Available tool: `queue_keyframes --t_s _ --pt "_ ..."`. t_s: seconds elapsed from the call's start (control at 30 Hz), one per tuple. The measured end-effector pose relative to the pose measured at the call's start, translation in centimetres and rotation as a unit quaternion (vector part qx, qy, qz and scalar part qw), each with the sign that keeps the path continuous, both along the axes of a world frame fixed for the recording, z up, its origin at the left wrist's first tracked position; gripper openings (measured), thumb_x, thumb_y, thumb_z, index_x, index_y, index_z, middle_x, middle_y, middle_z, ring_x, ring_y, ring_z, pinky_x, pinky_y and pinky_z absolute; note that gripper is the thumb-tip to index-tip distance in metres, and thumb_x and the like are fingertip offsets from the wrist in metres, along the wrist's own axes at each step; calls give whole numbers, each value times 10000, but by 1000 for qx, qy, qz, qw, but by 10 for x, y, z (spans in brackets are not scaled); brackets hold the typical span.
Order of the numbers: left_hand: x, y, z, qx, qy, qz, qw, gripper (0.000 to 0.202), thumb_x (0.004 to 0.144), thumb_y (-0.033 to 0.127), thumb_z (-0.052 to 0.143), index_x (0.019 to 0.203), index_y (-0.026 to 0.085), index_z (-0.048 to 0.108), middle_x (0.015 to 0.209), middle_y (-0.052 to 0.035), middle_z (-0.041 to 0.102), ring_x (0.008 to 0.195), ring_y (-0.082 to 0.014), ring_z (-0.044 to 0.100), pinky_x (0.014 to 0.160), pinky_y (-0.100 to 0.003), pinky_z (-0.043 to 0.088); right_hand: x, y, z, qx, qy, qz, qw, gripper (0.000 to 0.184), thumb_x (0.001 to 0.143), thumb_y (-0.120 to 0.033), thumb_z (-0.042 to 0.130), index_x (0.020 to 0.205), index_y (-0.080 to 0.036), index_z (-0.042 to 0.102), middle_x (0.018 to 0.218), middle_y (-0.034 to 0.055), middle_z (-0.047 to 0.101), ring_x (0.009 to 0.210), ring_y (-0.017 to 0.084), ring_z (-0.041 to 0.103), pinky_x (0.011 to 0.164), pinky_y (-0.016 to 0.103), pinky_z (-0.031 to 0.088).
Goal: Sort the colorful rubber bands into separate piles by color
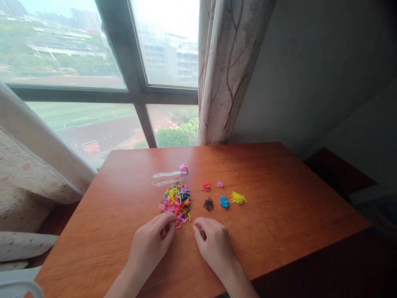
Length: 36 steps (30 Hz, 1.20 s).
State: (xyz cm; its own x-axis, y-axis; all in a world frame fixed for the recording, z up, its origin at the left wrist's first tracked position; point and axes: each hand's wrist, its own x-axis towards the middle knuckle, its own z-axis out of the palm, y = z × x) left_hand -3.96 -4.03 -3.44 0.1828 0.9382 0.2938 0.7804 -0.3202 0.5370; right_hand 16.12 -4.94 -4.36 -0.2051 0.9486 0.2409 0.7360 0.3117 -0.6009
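Observation:
A mixed heap of small coloured rubber bands (176,200) lies on the wooden table. At its near edge is my left hand (155,236), thumb and forefinger pinched together against the lowest bands; whatever they hold is too small to make out. Just right of the heap, my right hand (215,240) rests low over the table with its fingers curled and tips pressed together, their contents hidden. Beyond it sit separate little piles: black bands (209,204), blue bands (224,202), yellow bands (238,198), red bands (206,186) and pink bands (220,184).
Behind the heap a clear plastic container (167,179) lies on its side, beside a pink piece (184,167). The brown table (279,198) reaches back to a window (139,95) flanked by curtains (229,70). Part of a white object (21,281) shows at lower left.

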Motion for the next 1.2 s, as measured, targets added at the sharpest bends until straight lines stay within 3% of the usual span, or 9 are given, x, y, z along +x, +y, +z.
queue_keyframes --t_s 0.13,0.23,0.47,0.6,0.73,0.87,0.97,1.2 --pt "1 4 7 -12 -37 6 999 119 878 249 538 881 230 656 734 37 696 568 -101 600 571 -185 450 0 0 0 -3 -1 3 1000 139 881 -124 524 788 -218 568 706 -30 628 645 125 556 616 263 268" --pt "9 15 20 -24 -18 -7 1000 116 884 268 540 890 228 649 684 40 677 563 -108 590 557 -192 426 1 0 1 -6 3 4 1000 134 879 -123 522 800 -221 567 714 -30 632 651 126 560 616 261 266" --pt "55 74 57 -40 95 -59 993 135 874 228 523 862 220 657 753 3 701 690 -147 633 619 -227 407 1 1 0 -15 21 6 1000 134 866 -123 520 805 -223 585 727 -26 643 673 131 577 621 251 283" --pt "77 111 55 -51 122 -70 989 152 857 226 525 882 232 675 768 -13 715 676 -160 642 600 -237 401 1 2 -1 -15 28 7 999 149 861 -115 508 793 -222 587 714 -22 637 661 131 569 615 250 281" --pt "89 132 44 -71 152 -65 984 150 824 221 547 851 220 694 754 -46 722 678 -185 661 581 -245 405 2 2 -1 -19 33 6 999 148 856 -111 517 799 -226 591 708 -30 630 643 125 554 606 252 273" --pt "92 135 40 -78 161 -64 982 157 817 219 550 867 217 699 768 -58 728 690 -199 667 585 -254 414 2 2 -1 -22 31 9 999 145 848 -106 524 805 -227 591 706 -32 625 643 125 549 603 254 269" --pt "86 128 46 -76 153 -65 983 162 837 238 540 881 221 694 760 -48 726 675 -195 659 582 -257 405 2 2 -1 -21 26 9 999 147 848 -104 522 810 -228 591 710 -31 626 649 127 552 603 256 268" --pt "44 85 63 -59 117 -58 990 158 878 248 516 905 222 670 819 -18 721 748 -174 651 643 -252 410 2 1 -1 -15 4 14 1000 136 864 -120 528 812 -229 591 738 -29 646 685 134 574 628 254 289"
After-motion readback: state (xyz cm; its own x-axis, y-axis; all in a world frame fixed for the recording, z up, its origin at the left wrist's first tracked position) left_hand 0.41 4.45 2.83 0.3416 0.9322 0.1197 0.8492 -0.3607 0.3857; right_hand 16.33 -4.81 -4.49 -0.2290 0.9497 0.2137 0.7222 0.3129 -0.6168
